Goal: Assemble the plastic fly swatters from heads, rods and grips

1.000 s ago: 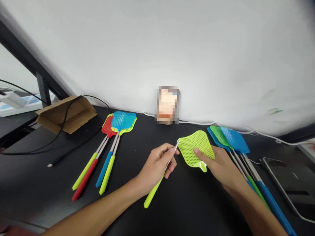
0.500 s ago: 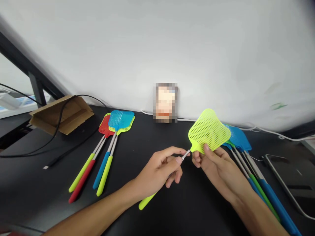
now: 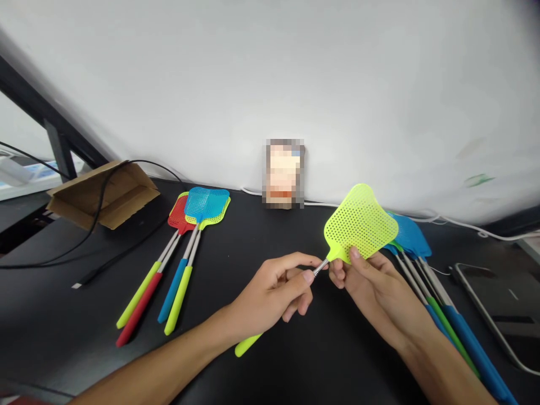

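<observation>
A yellow-green fly swatter [image 3: 360,222] is held at a slant above the black table. My left hand [image 3: 280,289] is closed around its thin metal shaft, with thumb and index finger near the head. My right hand [image 3: 375,284] pinches the lower edge of the perforated head, thumb on top. The yellow-green handle end sticks out beneath my left forearm, and the middle of the swatter is hidden by that hand. Partly behind my right hand and forearm lie several blue and green fly swatters [image 3: 409,236].
On the left lie red, blue and yellow-green fly swatters [image 3: 206,205]. Behind them are an open cardboard box [image 3: 105,194] and a black cable [image 3: 99,211]. A pixelated upright object [image 3: 284,174] stands against the white wall. A dark tablet-like device [image 3: 502,309] lies far right.
The swatter's head has shifted slightly right, away from my left hand, and a little more of the metal shaft shows. Both hands keep their grip. The view has moved very slightly.
</observation>
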`<state>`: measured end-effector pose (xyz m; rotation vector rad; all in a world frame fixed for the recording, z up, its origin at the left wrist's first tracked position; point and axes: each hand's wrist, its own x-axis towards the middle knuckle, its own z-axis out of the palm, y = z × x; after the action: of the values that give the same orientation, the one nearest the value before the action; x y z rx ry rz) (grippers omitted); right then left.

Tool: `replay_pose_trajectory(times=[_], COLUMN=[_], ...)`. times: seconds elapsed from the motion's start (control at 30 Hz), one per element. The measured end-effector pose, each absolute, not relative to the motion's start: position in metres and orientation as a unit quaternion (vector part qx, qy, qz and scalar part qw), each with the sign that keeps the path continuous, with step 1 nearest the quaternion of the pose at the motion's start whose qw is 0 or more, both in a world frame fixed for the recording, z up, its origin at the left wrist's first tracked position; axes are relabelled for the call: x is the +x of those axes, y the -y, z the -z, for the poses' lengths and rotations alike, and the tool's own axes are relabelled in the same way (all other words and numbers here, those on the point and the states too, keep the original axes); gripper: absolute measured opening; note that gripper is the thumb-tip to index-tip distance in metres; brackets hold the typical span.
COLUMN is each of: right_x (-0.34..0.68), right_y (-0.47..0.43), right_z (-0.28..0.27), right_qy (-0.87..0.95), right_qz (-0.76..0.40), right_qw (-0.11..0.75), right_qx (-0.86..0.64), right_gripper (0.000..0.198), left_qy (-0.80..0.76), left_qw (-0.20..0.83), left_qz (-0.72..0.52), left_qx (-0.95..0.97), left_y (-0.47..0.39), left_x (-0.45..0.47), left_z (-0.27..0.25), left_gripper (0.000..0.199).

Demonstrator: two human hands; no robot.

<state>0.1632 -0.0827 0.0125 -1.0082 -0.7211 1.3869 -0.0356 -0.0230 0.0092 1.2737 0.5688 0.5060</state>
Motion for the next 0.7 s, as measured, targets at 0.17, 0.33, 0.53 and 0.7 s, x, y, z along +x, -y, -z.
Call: replay_pose_trajectory(times=[0.17,0.33,0.53,0.7], right_x=[0.167,0.169,0.164,0.158], right_y=[0.082,0.082,0.084,0.085], right_z=[-0.011,-0.01,-0.014,-0.01], right_qy=[0.323,0.331,0.34,0.381], right_qz=[-0.59,-0.576,-0.57,-0.535], right_qw=[0.598,0.599,0.59,0.581], right_qx=[-0.436,-0.447,-0.46,-0.481], right_gripper=[0.016,0.016,0.019,0.024], left_qy=[-0.257,-0.258,-0.264,-0.266], left_qw=[0.737,0.73,0.728,0.706], left_qz=[-0.225,-0.219,-0.217,-0.231], left_qx=[0.583,0.593,0.594,0.614], left_y=[0.023,0.024,0.023,0.024], left_x=[-0.037,-0.038,-0.038,-0.038], left_z=[-0.011,-0.011,-0.01,-0.011], left_gripper=[0.04,0.039,0.043,0.042])
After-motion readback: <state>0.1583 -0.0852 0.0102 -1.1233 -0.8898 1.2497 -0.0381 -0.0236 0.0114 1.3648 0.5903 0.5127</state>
